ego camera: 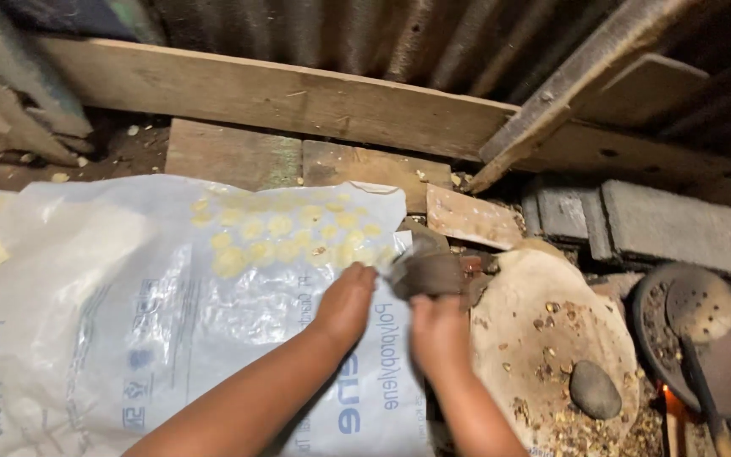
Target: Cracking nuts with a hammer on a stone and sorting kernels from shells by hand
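Both hands (pixel 391 309) on perhaps a grey cloth (pixel 427 272); beside white sack (pixel 129 288)

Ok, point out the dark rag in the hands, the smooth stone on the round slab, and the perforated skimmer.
dark rag (pixel 426 272), head view, middle of the bunched cloth
smooth stone (pixel 595 390), head view, its top face
perforated skimmer (pixel 700 308), head view, centre of the holed disc

A dark grey cloth (pixel 427 272) is gripped by the left hand (pixel 347 302) and right hand (pixel 439 332) at the right edge of a white plastic sack (pixel 129 322), beside a stone slab (pixel 543 338) where a dark pebble (pixel 595 389) is seen.
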